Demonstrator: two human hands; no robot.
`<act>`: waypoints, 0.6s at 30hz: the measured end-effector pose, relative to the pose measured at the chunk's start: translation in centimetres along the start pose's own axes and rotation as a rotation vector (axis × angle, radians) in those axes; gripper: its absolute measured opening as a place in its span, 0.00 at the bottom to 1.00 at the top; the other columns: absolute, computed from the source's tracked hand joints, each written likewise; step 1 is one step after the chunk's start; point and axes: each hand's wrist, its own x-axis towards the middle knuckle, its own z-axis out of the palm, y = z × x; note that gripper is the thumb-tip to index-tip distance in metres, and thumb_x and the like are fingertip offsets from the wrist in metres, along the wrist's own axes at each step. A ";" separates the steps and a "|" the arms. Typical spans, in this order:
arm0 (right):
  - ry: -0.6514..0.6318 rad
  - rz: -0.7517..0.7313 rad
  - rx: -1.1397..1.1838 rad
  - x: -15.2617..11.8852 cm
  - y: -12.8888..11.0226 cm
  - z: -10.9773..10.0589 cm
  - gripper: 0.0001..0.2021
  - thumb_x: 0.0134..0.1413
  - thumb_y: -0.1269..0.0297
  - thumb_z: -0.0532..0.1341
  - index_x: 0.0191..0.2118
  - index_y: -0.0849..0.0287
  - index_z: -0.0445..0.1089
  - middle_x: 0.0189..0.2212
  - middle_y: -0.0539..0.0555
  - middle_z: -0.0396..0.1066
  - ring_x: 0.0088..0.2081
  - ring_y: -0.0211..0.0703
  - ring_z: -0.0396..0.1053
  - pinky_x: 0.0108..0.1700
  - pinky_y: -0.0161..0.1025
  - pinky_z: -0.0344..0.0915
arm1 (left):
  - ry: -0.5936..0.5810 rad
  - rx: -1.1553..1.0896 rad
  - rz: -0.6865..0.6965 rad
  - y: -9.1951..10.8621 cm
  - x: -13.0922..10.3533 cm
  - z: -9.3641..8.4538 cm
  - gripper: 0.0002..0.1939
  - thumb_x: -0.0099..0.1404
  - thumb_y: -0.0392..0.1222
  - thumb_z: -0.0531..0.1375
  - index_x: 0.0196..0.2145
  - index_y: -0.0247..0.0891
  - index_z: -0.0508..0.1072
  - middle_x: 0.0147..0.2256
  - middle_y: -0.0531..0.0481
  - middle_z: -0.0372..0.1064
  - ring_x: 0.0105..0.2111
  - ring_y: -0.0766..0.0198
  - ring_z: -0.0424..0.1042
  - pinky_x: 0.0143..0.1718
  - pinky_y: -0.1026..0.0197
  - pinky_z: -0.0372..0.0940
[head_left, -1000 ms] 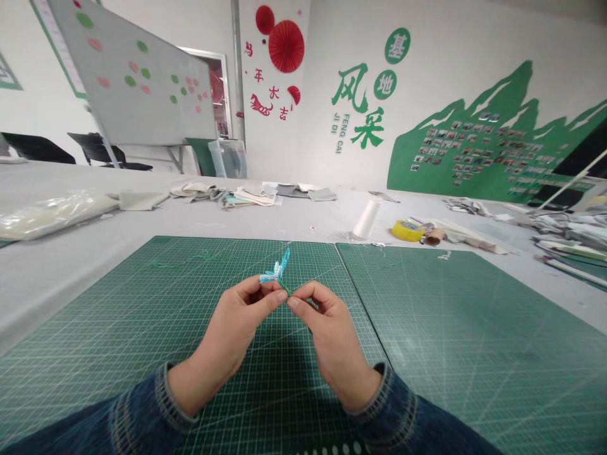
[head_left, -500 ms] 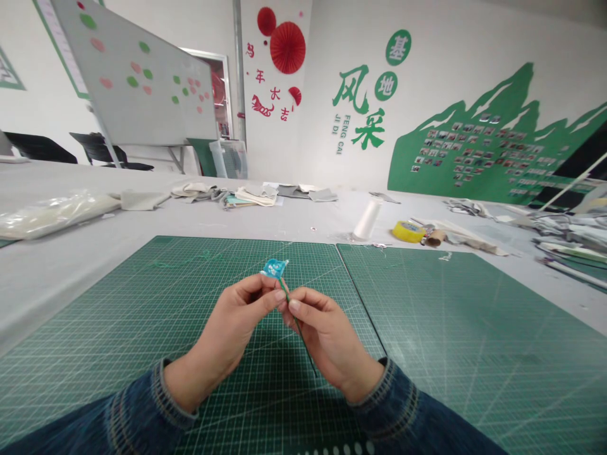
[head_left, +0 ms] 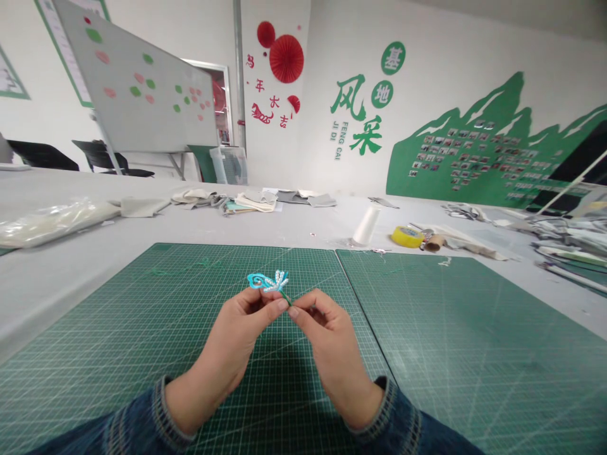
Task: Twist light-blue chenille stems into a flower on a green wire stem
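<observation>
Above the green cutting mat (head_left: 199, 341), I hold a small light-blue ornament (head_left: 268, 282) that looks like a flower, with looped edges and rows of white beads. Its thin green stem (head_left: 286, 297) runs down from the blue part between my fingertips. My left hand (head_left: 239, 332) pinches the stem just under the blue part, thumb on top. Close beside it, my right hand (head_left: 329, 344) has thumb and fingers pressed together on the stem's lower part. The stem's far end is hidden by my fingers.
A second cutting mat (head_left: 474, 328) adjoins on the right. Beyond lie a white thread cone (head_left: 367, 226), yellow tape roll (head_left: 406, 237) and fabric scraps (head_left: 256, 201). Green thread bits (head_left: 202, 262) rest on the left mat. A plastic-wrapped bundle (head_left: 57, 221) lies far left.
The blue ornament has turned, so its loops and beaded rows now show more to the left. The stem no longer trails visibly down past my right hand. My view has tilted slightly up.
</observation>
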 end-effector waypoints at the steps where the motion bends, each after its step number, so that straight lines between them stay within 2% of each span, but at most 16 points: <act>1: 0.010 -0.014 -0.021 -0.1 0.0 0.0 0.07 0.54 0.66 0.65 0.25 0.56 0.70 0.25 0.47 0.65 0.30 0.40 0.60 0.35 0.39 0.55 | 0.000 -0.005 0.002 0.0 0.0 0.0 0.08 0.53 0.41 0.71 0.28 0.37 0.77 0.29 0.53 0.71 0.32 0.66 0.67 0.39 0.63 0.63; 5: -0.045 0.044 0.078 -0.1 0.0 0.4 0.08 0.53 0.66 0.66 0.25 0.56 0.69 0.23 0.46 0.63 0.29 0.39 0.58 0.34 0.39 0.55 | -0.031 0.002 0.019 0.0 -0.1 0.0 0.07 0.55 0.41 0.69 0.27 0.36 0.76 0.28 0.54 0.69 0.32 0.67 0.66 0.38 0.64 0.62; 13: -0.276 0.285 0.606 0.2 0.2 0.4 0.06 0.53 0.64 0.66 0.27 0.57 0.74 0.26 0.49 0.67 0.32 0.40 0.61 0.39 0.39 0.58 | -0.136 -0.011 0.038 0.4 0.0 -0.4 0.06 0.58 0.41 0.67 0.28 0.37 0.76 0.28 0.52 0.70 0.30 0.66 0.66 0.35 0.62 0.63; 18: -0.282 0.272 0.628 0.3 0.1 0.2 0.05 0.49 0.66 0.68 0.26 0.57 0.74 0.24 0.48 0.67 0.32 0.40 0.62 0.41 0.39 0.58 | -0.148 -0.002 0.052 0.4 0.0 -0.4 0.06 0.58 0.40 0.68 0.27 0.37 0.76 0.28 0.53 0.70 0.30 0.66 0.66 0.36 0.62 0.63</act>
